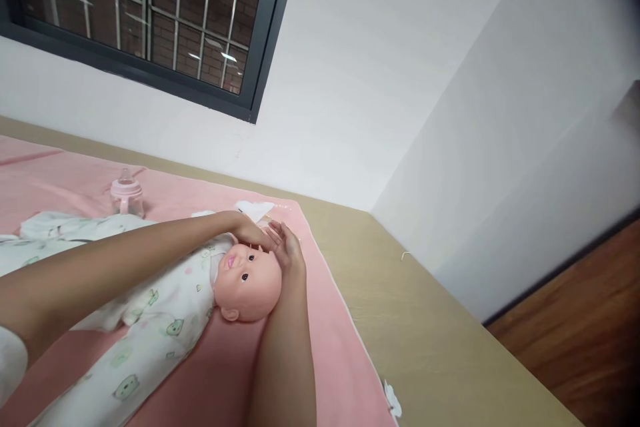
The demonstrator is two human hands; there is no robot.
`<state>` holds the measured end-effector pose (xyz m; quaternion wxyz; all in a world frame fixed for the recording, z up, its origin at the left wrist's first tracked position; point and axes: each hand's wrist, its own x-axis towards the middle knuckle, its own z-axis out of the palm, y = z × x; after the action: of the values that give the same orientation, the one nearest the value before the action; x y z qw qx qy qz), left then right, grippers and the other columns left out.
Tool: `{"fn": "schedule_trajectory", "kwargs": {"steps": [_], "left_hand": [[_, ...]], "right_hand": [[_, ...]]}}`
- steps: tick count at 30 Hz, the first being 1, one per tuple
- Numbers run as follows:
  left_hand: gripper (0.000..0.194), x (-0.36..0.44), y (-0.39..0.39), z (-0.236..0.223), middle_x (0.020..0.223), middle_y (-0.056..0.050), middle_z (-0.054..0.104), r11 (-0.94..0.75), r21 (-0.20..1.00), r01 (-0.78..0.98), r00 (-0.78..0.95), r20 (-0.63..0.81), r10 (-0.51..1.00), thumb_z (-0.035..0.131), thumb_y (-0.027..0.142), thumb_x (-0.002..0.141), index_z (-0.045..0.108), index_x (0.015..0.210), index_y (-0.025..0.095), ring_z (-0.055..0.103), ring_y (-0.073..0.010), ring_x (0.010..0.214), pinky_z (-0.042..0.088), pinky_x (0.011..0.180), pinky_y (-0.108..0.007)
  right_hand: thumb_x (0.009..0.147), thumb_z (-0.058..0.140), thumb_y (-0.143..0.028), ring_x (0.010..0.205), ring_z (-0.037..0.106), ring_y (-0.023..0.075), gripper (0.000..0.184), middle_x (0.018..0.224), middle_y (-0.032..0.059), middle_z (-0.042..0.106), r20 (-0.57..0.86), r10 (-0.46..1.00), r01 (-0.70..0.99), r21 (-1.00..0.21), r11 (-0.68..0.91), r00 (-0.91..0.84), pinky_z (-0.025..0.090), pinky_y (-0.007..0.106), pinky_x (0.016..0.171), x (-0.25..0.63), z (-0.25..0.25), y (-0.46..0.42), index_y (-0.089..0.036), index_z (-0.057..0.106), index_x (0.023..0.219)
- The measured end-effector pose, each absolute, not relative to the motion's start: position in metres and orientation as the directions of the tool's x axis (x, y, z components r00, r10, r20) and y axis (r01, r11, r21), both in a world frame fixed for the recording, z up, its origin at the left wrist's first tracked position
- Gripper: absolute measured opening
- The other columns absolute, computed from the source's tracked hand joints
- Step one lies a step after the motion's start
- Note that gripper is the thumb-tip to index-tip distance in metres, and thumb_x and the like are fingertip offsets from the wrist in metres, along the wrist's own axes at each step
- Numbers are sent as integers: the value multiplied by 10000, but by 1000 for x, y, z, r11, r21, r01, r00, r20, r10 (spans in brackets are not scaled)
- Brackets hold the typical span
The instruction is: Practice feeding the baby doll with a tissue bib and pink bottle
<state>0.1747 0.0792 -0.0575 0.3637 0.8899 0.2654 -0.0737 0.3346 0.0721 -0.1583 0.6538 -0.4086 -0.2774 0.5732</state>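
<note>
A baby doll [250, 283] lies on its back on a pink blanket [330, 347], its head toward the right. It wears a white suit [165, 310] with green animal prints. My left hand [253, 232] reaches across the doll's body to the far side of its head, fingers stretched toward my right hand and partly hidden. My right hand [287, 248] curves round the crown of the head with its fingers apart, and the forearm lies beside the head. No held object shows in either hand. Just beyond the hands is a white piece [255, 209], perhaps tissue or a packet.
A pink-lidded baby bottle [127, 195] stands upright on the blanket at the back left. The tan tabletop [370, 267] shows along the right and back. A small white item [393, 400] sits at the blanket's edge. A barred window [150, 20] is in the wall behind.
</note>
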Motion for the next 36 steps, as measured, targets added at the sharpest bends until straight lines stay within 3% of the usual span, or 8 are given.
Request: {"fn": "schedule_trajectory", "kwargs": {"steps": [3,6,9,13,24,29,32,36], "left_hand": [[347,160,90,-44,943,-91,708,-702,516,490,872,-291,394,470,419,838,680,956,169,660,-219,807,511,767,-305],[368,136,93,-28,1023,-99,696,-777,351,522,849,-132,511,452,342,837,648,1093,164,646,-219,868,479,756,-284],[392,107,78,-15,1096,-75,683,-782,268,563,812,0,584,439,344,850,636,1156,199,633,-219,897,456,737,-268],[400,74,49,-8,1091,-48,687,-749,264,608,746,132,652,391,408,900,628,1170,231,635,-213,865,445,707,-257],[413,33,55,-27,1090,-41,689,-703,365,611,693,182,697,396,503,923,625,1167,262,638,-223,937,455,751,-267],[428,20,57,-27,1079,-48,692,-680,378,628,665,195,721,412,514,905,625,1176,259,638,-228,935,453,739,-269],[440,14,56,-24,1080,-49,695,-678,379,630,654,212,726,412,519,901,626,1181,255,640,-229,932,453,737,-268],[454,11,54,-21,1110,-48,688,-683,378,626,652,227,723,395,532,907,628,1178,252,636,-238,957,453,755,-269]], "right_hand": [[748,670,-345,995,637,168,171,1091,48,687,-90,986,-549,-836,2,141,525,272,884,327,-165,77,-206,697,845],[724,695,-304,1009,631,159,170,1077,43,694,-87,989,-562,-827,-5,120,512,254,911,326,-170,81,-208,699,864],[708,728,-297,1019,629,150,190,1088,46,689,-52,994,-582,-813,14,97,495,244,948,327,-176,83,-200,704,870],[687,757,-284,1029,624,143,238,1074,42,685,-21,997,-579,-815,23,69,482,240,970,323,-178,86,-187,709,899],[619,788,-261,1046,625,178,299,1045,64,688,-5,1000,-504,-864,7,23,495,283,936,311,-165,84,-180,707,896],[655,782,-405,1113,605,205,348,1077,79,682,82,997,-459,-885,77,9,492,305,942,313,-164,84,-190,702,915],[652,772,-518,1020,641,195,395,1011,74,688,129,986,-484,-859,164,105,498,314,934,315,-161,85,-196,698,869],[559,851,-457,810,641,150,362,800,24,674,139,966,-471,-852,229,217,514,283,848,322,-146,81,-190,668,720]]}}
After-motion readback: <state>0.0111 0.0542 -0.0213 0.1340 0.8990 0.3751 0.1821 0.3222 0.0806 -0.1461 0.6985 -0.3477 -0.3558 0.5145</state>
